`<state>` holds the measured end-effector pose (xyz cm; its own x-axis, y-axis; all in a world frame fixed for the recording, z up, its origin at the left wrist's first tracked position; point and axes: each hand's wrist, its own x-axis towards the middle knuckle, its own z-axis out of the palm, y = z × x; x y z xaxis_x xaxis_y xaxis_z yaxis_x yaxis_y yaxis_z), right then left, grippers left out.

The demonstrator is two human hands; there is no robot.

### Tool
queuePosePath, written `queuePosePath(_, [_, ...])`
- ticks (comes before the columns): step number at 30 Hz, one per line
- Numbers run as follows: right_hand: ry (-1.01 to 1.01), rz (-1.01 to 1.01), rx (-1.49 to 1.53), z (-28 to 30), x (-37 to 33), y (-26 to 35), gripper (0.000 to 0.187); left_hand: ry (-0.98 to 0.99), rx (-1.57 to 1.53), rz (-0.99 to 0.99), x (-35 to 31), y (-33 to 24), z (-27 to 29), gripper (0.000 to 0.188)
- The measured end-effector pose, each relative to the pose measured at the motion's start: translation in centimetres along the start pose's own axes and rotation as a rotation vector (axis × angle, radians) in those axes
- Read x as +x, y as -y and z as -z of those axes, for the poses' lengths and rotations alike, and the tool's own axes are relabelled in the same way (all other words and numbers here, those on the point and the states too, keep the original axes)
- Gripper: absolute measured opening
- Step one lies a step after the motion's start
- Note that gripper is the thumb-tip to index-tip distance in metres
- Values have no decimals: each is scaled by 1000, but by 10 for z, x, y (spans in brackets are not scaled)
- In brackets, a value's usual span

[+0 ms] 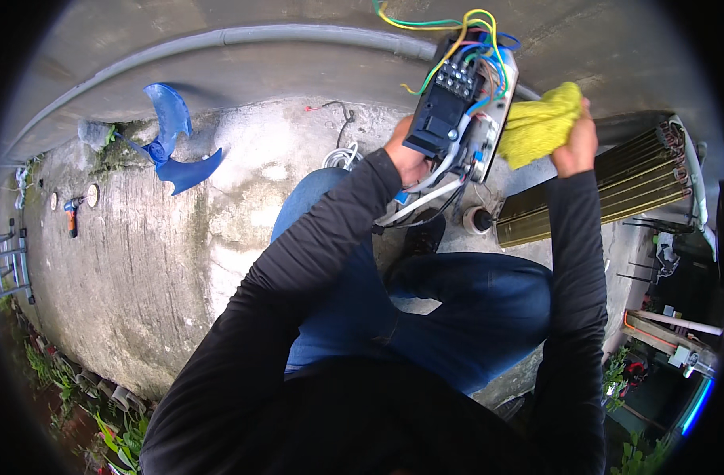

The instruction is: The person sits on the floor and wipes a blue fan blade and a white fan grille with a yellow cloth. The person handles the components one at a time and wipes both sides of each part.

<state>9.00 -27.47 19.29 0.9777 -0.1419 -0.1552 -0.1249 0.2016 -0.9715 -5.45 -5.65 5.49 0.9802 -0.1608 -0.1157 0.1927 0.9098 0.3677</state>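
Note:
My left hand [410, 152] is closed round the lower side of an electrical control box [443, 117], which has a black housing, a metal plate and a terminal block. Green, yellow and blue wires [479, 32] loop out of its top, and pale cables hang from its lower end. A yellow cloth [540, 127] is bunched in my right hand [577, 142], against or just beside the plate's right edge. The cloth hides some of my right fingers.
A finned coil [600, 186] with copper bends leans at the right. On the concrete floor [156, 261] lie a blue fan blade [172, 138], a cordless drill [73, 215] and a coiled white cable [343, 156]. A grey pipe [243, 35] runs along the wall. Plants [116, 435] grow at lower left.

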Motion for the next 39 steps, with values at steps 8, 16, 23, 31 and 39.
queuePosePath(8, [38,432,38,-20,-91,72,61,-335,246,-314,19,-19,-19,64])
queuePosePath(16, [308,1365,-795,-61,-143,2,43,-416,352,-492,22,6,-23,57])
queuePosePath(23, [509,1429,-1653,-70,-131,-42,52,-520,506,-694,8,4,-43,45])
queuePosePath(31, [829,1156,-1486,-43,-126,-34,26,-703,455,-723,24,-12,-16,54])
queuePosePath(39, [463,278,-595,-24,-105,40,28,-654,517,-608,17,-6,-22,51])
